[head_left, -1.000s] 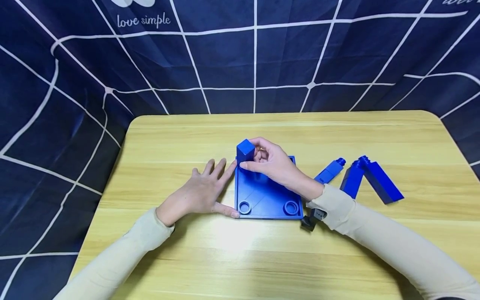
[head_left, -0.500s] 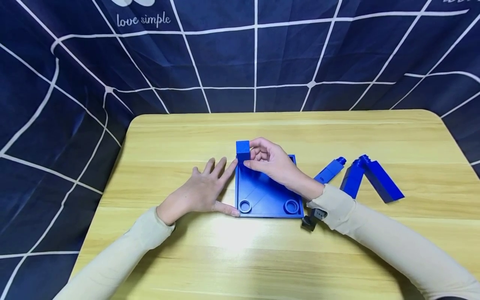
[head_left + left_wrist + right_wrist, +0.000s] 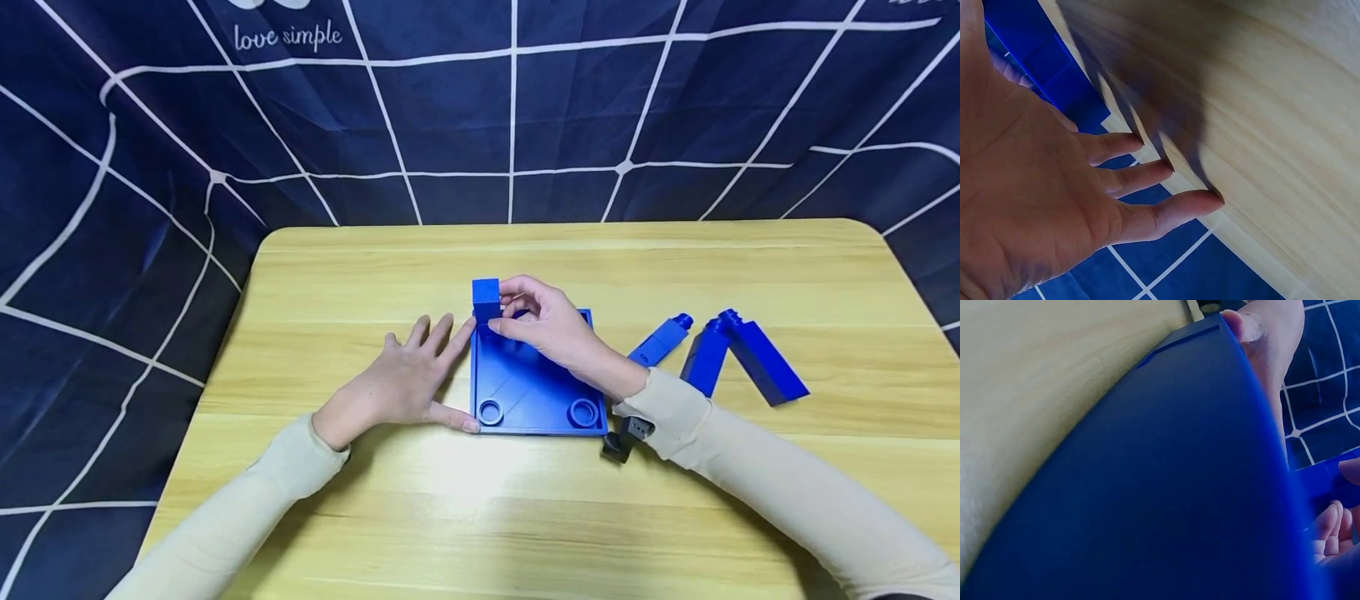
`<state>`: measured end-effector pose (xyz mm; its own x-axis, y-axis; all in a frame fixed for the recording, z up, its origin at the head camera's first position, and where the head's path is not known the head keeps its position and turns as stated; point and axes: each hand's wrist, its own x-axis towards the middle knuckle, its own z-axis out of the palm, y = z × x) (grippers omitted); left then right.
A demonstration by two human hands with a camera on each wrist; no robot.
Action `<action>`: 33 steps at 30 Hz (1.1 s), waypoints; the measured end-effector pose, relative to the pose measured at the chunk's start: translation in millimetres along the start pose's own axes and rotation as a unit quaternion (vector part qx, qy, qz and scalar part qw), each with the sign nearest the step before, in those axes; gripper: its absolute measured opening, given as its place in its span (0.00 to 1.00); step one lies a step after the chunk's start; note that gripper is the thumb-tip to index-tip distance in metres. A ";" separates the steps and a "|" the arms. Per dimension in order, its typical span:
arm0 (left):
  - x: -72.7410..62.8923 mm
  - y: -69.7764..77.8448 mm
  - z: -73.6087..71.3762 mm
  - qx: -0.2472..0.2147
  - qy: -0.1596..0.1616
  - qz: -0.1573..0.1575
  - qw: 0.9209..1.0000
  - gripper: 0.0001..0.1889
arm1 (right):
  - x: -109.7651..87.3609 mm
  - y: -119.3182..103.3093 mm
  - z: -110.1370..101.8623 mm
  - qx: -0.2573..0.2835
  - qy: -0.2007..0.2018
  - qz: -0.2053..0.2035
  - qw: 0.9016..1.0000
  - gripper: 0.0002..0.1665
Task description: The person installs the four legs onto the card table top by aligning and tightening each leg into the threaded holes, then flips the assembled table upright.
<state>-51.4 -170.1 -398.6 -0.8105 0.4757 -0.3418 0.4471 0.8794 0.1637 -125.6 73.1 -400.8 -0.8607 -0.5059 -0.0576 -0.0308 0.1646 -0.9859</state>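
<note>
A square blue plate with raised edges and round threaded sockets lies on the table. At its far left corner stands a square blue table leg, upright, its lower end hidden. My right hand pinches this leg between thumb and fingers; its fingertips show at the right of the right wrist view. My left hand lies spread along the plate's left side, thumb at the near corner and index finger by the leg. Its other straight fingers touch the table in the left wrist view.
To the right lie three more blue legs with threaded ends: one partly behind my right forearm, another and a third whose ends meet. A small black object sits by my right cuff. A dark gridded cloth hangs behind the table.
The leg in my right hand has turned about its upright axis, from a corner facing me to a flat side facing me. My left hand has stayed in place.
</note>
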 end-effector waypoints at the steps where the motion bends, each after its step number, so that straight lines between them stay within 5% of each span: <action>1: 0.3 0.1 -0.4 0.001 0.000 0.000 1.000 0.75 | -0.1 -1.1 -0.6 -0.004 0.002 0.001 1.000 0.26; 12: 1.1 -0.6 -2.5 -0.004 -0.005 0.003 1.000 0.74 | -3.0 -2.8 -2.8 -0.006 0.001 0.014 1.000 0.26; 23: 3.0 0.7 -5.0 -0.002 -0.009 0.003 1.000 0.75 | -0.3 -1.1 -5.6 -0.023 0.011 0.005 1.000 0.37; 33: 1.0 -0.3 -5.0 -0.001 -0.008 0.002 1.000 0.75 | 0.8 -2.4 -2.0 -0.002 0.002 0.012 1.000 0.31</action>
<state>-54.2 -169.8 -394.4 -0.8029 0.4780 -0.3562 0.4491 0.8779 0.1658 -127.2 74.1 -398.1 -0.8630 -0.4988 -0.0797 -0.0131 0.1798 -0.9836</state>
